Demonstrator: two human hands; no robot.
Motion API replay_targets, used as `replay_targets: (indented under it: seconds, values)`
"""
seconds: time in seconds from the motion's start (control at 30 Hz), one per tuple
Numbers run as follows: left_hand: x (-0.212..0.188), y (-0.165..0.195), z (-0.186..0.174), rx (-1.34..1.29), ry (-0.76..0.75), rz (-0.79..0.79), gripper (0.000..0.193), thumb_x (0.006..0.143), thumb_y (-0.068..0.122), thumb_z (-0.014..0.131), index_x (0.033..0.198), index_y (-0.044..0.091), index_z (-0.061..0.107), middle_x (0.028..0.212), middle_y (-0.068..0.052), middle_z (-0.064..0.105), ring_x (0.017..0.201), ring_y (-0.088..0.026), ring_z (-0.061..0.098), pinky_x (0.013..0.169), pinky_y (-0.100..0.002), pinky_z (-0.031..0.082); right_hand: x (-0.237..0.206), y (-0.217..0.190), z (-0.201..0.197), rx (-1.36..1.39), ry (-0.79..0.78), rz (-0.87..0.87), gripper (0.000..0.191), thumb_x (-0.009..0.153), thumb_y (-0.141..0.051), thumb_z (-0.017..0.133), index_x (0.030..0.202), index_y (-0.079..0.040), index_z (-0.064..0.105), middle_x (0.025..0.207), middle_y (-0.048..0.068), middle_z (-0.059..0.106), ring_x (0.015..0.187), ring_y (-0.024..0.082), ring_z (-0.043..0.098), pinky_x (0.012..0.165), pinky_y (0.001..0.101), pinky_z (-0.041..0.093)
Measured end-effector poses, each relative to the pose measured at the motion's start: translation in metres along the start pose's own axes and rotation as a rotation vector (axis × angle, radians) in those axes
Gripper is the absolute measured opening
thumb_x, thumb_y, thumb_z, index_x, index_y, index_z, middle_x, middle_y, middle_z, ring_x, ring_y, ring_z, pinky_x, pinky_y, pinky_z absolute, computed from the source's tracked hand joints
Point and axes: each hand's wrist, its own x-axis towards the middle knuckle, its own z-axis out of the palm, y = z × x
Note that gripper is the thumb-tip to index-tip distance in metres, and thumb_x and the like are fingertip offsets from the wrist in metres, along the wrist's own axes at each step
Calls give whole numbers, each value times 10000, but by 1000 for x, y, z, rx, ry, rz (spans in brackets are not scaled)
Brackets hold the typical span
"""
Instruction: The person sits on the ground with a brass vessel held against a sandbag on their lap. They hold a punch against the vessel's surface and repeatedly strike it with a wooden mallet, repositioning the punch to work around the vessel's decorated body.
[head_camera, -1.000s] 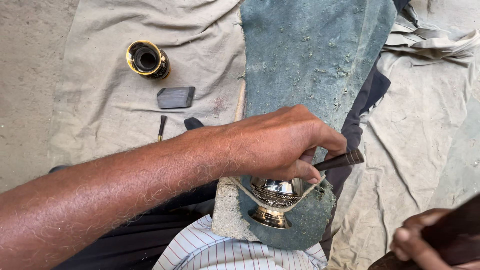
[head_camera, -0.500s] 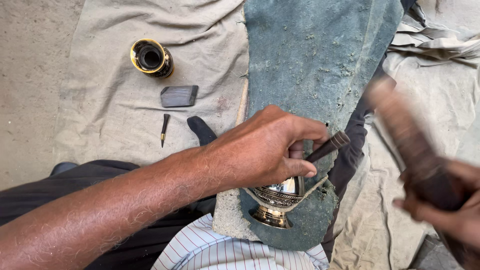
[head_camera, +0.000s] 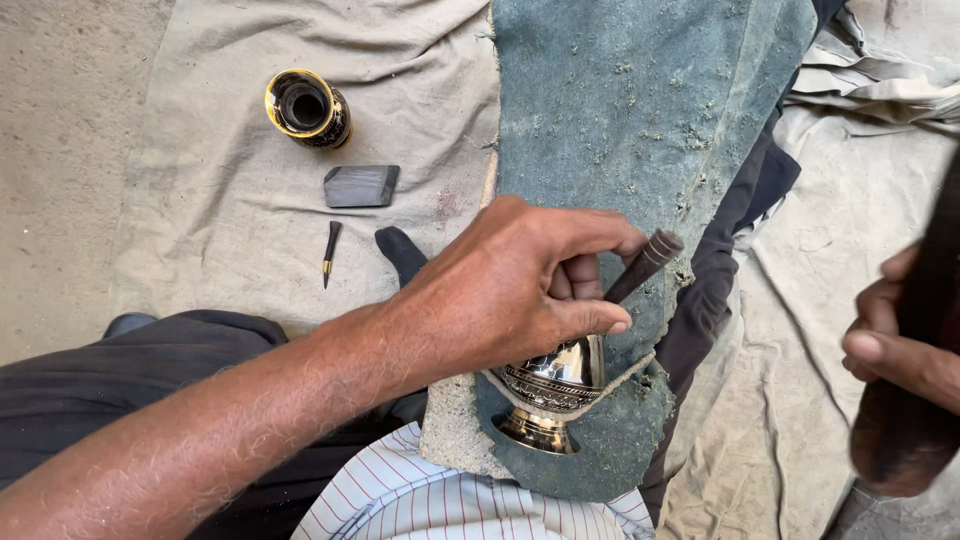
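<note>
- A striped shirt (head_camera: 440, 500) fills the bottom centre of the frame, the nearest thing to the camera.
- Just above it a metal cup (head_camera: 552, 395) stands out: polished silver, with a flared foot and an engraved dark band round its bowl, nested in a fold of green felt (head_camera: 640, 130) at lower centre.
- The left hand (head_camera: 510, 290) reaches in from the lower left and rests over the cup's top, fingers curled tight round a dark ridged chisel (head_camera: 645, 265) that slants toward the upper right.
- At the right edge, the right hand (head_camera: 895, 345) is closed round a dark wooden mallet (head_camera: 905, 430), blurred, well apart from the cup.
- The felt runs from the cup to the top of the frame over a dark trouser leg (head_camera: 730, 260).
- On the canvas sheet (head_camera: 200, 230) at centre left lie a small pointed tool (head_camera: 330, 250) and, just above it, a flat grey stone (head_camera: 361, 186).
- Farthest off, at upper left, a black vase (head_camera: 308, 108) with a gold rim lies on its side, mouth toward the camera.
</note>
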Motion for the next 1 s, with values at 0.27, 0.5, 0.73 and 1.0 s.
replay_targets:
  seconds: [0.27,0.5,0.73,1.0]
  values:
    - [16,13,-3,74,-163,-86,458,790,209,823,1221,111,701,734,-43,745,649,-132,725,567,-368,572,-61,-10,41,232,73,180,637,788,-65,817,1363,-50,544,851,125,678,810,242,791,755,438,621]
    - [12,10,-5,48,-148,-86,472,802,222,812,1252,134,700,707,-44,750,624,-147,734,566,-376,569,-54,-4,34,-225,70,236,383,769,-88,874,1074,-51,645,668,114,611,539,210,627,582,395,575]
    - [10,4,-4,-3,-132,-1,416,832,202,804,1225,109,700,730,-19,752,639,-113,730,551,-338,579,-49,7,22,-211,9,233,504,748,-56,874,1191,-64,635,744,112,650,642,216,672,669,388,594]
    - [-4,3,4,32,-12,-178,345,858,189,788,1178,94,700,696,-15,705,582,-100,671,489,-283,555,18,-6,-9,-154,-39,-91,654,724,-20,875,1324,-78,622,831,110,695,759,222,724,768,380,615]
